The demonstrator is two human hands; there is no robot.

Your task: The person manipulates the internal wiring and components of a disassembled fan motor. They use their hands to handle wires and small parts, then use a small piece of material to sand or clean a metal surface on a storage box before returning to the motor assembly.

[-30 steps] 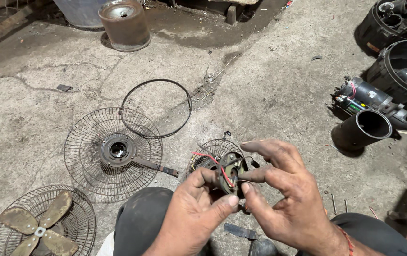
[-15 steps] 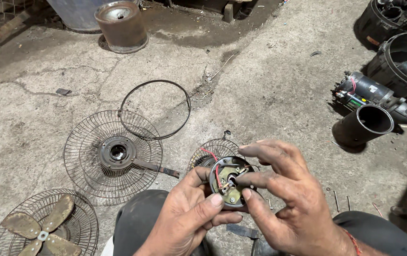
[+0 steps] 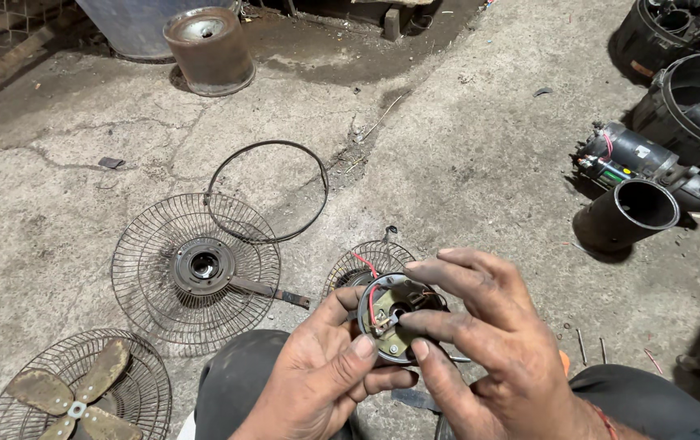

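I hold the small round fan motor plate (image 3: 392,318) over my lap, above the concrete floor (image 3: 464,147), with my left hand (image 3: 329,375) closed around its lower edge, thumb pressed on the rim. My right hand (image 3: 488,342) pinches its face from the other side, index finger and thumb curled over it. The thin red wires (image 3: 370,297) loop across the plate right under my fingertips, and I judge they are the weak spot: if I twist or pull too hard, one could snap off its solder joint. My grip sits mostly on the rim, so a slip could drop the plate onto the wire guard (image 3: 195,273) or the floor and bend it. The small grille (image 3: 366,265) lies just behind my hands, and the fan blade (image 3: 72,399) rests in its own guard to my left.
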